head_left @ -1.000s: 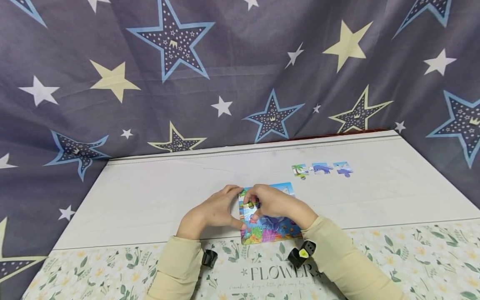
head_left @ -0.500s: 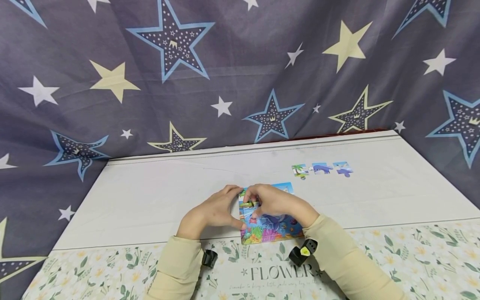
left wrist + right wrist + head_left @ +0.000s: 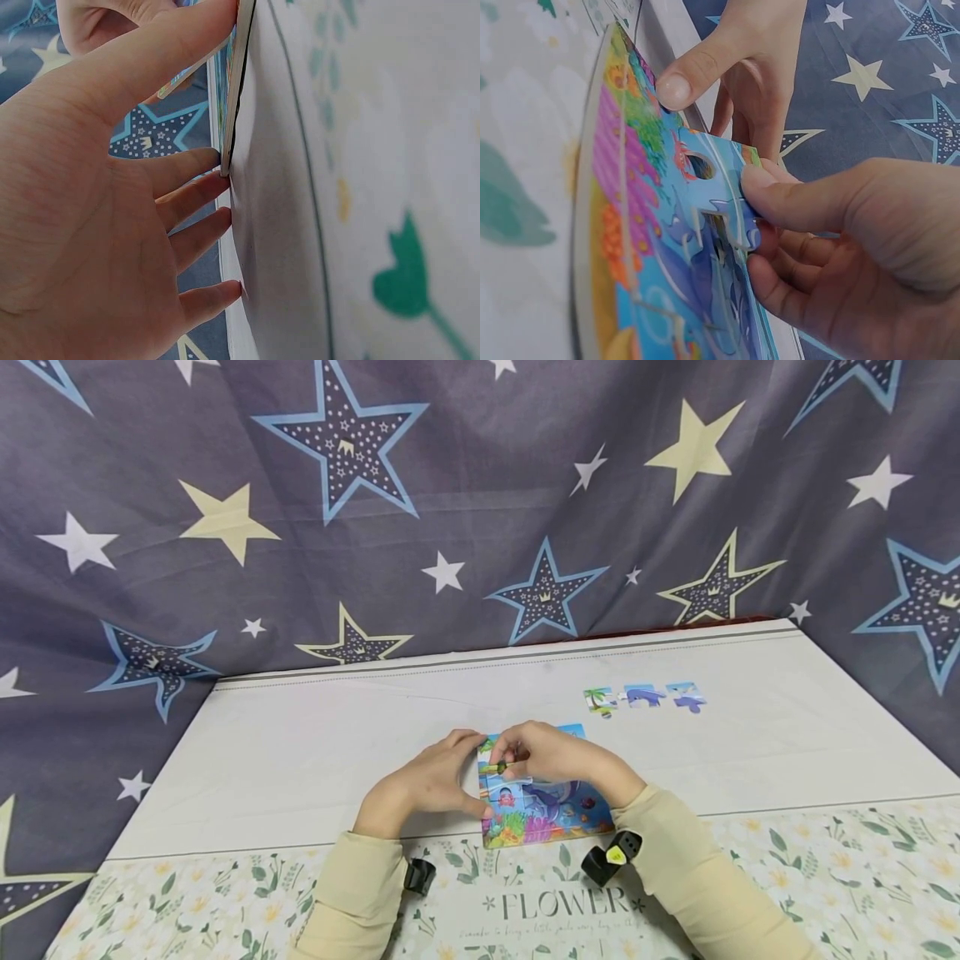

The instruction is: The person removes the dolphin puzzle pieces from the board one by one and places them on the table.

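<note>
head: high, facing forward and down, farthest, table (image 3: pixel 300 752) and curtain (image 3: pixel 465 510) in frame | left wrist: close, tipped sideways, past left hand (image 3: pixel 97 210) to puzzle (image 3: pixel 551 810) edge | right wrist: close, tipped sideways, across puzzle and right hand (image 3: pixel 855 232) | wrist views share: puzzle, left hand, curtain

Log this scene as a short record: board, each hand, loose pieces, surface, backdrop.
Board: sea-scene puzzle board, lying on the tablecloth
Left hand: thumb touching the board's left edge
Right hand: pinching a puzzle piece, tilted over the board
Loose pieces: three in a row, beyond the board and to the right: palm-tree piece, middle blue-and-purple piece, right-hand blue-and-purple piece
Surface: white tablecloth, its near part floral and printed "FLOWER"
Backdrop: dark star-patterned cloth
</note>
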Demonstrator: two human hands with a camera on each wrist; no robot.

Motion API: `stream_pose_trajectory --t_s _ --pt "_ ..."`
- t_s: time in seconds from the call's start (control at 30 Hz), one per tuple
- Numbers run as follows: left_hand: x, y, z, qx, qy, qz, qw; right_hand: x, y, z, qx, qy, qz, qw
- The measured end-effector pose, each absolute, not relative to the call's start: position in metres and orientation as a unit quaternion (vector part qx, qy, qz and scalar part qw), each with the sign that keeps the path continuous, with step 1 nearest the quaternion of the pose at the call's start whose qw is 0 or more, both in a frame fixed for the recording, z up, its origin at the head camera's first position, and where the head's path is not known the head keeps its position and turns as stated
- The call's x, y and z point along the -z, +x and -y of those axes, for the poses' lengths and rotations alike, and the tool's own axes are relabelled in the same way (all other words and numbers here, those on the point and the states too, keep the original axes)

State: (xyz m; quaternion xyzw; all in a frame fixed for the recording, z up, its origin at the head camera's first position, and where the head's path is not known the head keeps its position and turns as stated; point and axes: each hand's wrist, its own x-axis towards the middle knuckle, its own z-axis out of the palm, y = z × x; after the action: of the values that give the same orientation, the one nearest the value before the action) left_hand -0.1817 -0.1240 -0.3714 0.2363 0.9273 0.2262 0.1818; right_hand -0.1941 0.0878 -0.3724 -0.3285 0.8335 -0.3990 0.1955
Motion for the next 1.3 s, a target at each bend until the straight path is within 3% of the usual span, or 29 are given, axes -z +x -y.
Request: stream_pose_trajectory --t_s 1.3 --pt "0.372 -0.182 0.123 -0.227 0.235 -0.929 0.175 0.358 -0.205 -0.111 0.411 -0.320 -0.834 0.181"
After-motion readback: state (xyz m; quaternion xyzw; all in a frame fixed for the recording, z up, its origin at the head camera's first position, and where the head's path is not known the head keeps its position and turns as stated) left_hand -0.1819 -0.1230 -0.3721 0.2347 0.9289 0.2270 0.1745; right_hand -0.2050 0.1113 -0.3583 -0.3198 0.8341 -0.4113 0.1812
